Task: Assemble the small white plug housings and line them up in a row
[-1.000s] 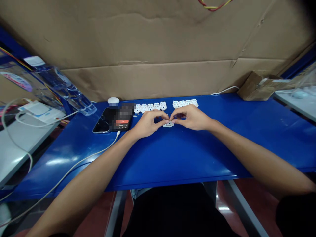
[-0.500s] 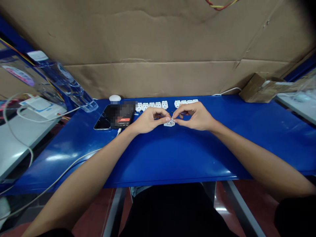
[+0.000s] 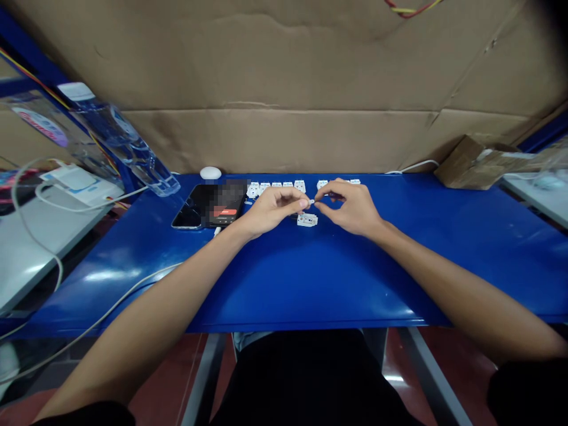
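My left hand (image 3: 277, 207) pinches a small white part (image 3: 312, 202) between thumb and forefinger, just above the blue table. From the other side, the thumb and forefinger of my right hand (image 3: 348, 204) close on the part's right end; its exact shape is too small to make out. Below the fingertips a white plastic housing (image 3: 307, 220) with small holes lies on the table, touched by neither hand. Behind my hands stands a row of similar white housings (image 3: 288, 187), several to the left and several to the right, partly hidden by my right hand.
Left of my hands lie two phones (image 3: 190, 207), one with a cable plugged in, and a white rounded case (image 3: 210, 173). A water bottle (image 3: 128, 145) leans at the left. A cardboard box (image 3: 470, 163) sits at the back right, against a cardboard wall (image 3: 284, 139).
Both hands have risen slightly off the white housing, which now lies uncovered on the table. The small white part now shows between the fingertips. The camera view has shifted a little.
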The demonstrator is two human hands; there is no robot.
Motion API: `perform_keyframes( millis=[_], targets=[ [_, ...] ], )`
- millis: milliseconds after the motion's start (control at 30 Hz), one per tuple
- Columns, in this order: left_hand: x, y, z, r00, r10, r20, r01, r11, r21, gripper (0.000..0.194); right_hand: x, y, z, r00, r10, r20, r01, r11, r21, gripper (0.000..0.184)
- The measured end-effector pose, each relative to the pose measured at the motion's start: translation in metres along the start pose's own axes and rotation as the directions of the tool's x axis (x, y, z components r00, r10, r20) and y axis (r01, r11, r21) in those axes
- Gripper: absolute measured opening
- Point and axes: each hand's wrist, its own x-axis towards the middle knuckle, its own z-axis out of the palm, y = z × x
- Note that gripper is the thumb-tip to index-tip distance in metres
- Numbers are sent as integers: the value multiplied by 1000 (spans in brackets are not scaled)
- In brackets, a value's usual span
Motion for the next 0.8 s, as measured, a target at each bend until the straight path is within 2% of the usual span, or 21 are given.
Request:
perform_keyframes(
  millis=[100, 167, 367, 633, 800],
  targets=[
    [2, -8, -1, 994, -9, -110, 18, 997, 81, 35, 0, 20, 2, 988, 87, 130, -65, 984, -165, 13],
    [4, -14, -3, 989, -1, -149, 22, 989, 144, 30, -1, 29, 4, 977, 137, 162, -96, 967, -237, 17],
    [2, -18, 0, 992, 2, -122, 26, 975, 222, 21, 1, 32, 12, 960, 184, 212, -108, 939, -328, 28],
    [1, -14, 2, 995, 2, -95, 23, 965, 262, 16, 6, 36, 15, 953, 168, 251, -93, 954, -285, 30],
    [1, -15, 2, 994, -1, -111, 33, 959, 281, 18, 5, 29, 6, 989, 50, 139, -35, 994, -103, 31]
  ],
)
